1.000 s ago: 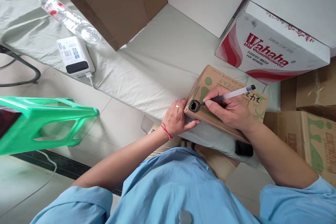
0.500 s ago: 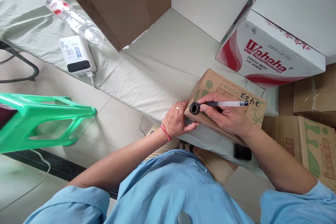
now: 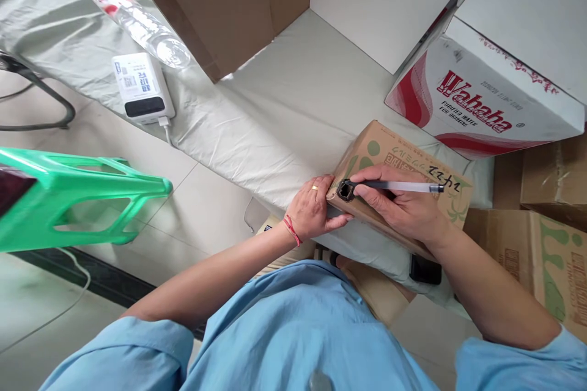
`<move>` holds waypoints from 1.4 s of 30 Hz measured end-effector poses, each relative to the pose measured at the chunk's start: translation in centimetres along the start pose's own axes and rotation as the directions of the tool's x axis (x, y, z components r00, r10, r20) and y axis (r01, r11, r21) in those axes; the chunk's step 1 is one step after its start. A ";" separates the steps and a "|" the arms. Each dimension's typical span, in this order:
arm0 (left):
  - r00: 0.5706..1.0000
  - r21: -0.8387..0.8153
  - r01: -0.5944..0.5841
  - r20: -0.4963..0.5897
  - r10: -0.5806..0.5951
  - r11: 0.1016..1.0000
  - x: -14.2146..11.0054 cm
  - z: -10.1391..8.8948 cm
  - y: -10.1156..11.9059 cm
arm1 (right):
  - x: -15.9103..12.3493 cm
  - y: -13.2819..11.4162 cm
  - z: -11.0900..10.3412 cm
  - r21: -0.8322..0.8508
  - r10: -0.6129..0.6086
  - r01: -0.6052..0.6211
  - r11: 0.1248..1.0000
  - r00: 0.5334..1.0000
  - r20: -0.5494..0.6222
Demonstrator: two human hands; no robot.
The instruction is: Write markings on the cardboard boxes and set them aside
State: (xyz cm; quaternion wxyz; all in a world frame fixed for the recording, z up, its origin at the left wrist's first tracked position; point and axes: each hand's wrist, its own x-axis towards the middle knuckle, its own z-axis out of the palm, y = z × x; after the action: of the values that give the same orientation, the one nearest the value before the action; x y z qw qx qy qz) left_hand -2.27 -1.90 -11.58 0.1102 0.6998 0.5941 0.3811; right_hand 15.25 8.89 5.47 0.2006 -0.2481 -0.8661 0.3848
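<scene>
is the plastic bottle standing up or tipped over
Tipped over: the clear plastic bottle lies lengthwise on the pale cloth, its round base near the white power bank.

On my feed: indoor room, ordinary domestic look, crowded with cartons. Can't pin down home vs. small back office. Evidence: pale tiled floor (image 3: 183,220) with dark strip (image 3: 119,289), lower left; green plastic stool (image 3: 41,195), left edge; wrinkled pale cloth (image 3: 257,116) over a long surface, bed or table, I can't tell which. Big brown carton (image 3: 229,6) top centre, white-and-red Wahaha water carton (image 3: 468,104) upper right, more brown cartons (image 3: 498,238) at right edge. Everyday bits upper left: clear bottle (image 3: 142,27), white power bank (image 3: 137,79), cable plugged in.
</scene>
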 end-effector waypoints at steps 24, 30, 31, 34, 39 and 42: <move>1.000 0.024 -0.029 -0.006 0.029 0.999 -0.1 0.0 -0.2 | 0.0 -0.2 -0.3 0.085 -0.007 -0.002 0.996 0.994 0.107; 1.000 -0.006 -0.017 0.002 0.017 1.000 0.0 -0.1 -0.2 | -0.4 0.1 -0.9 0.128 0.117 -0.103 0.986 0.987 -0.107; 1.000 -0.008 -0.011 0.002 0.011 1.000 -0.1 -0.1 -0.3 | -0.4 0.2 -1.3 0.143 0.146 -0.115 0.983 0.961 -0.233; 1.000 -0.006 -0.006 -0.015 0.006 1.000 -0.1 0.0 -0.4 | -0.7 0.7 -3.1 0.175 0.158 -0.054 0.983 0.735 -0.660; 0.997 0.008 -0.062 -0.051 0.063 0.998 0.0 -0.1 -0.6 | -6.5 1.9 -6.4 0.082 0.103 -0.072 0.994 0.381 -0.919; 0.993 0.031 -0.088 -0.071 0.090 0.996 0.0 -0.1 -0.8 | -13.6 2.3 -6.3 0.040 0.161 -0.310 0.950 0.378 -0.912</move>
State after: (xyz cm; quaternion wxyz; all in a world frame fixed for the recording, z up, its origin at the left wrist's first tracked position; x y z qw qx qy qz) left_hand -2.99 -1.68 -11.99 0.0617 0.7126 0.5714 0.4024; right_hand 30.16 5.84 5.52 0.5613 -0.5499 -0.5992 0.1533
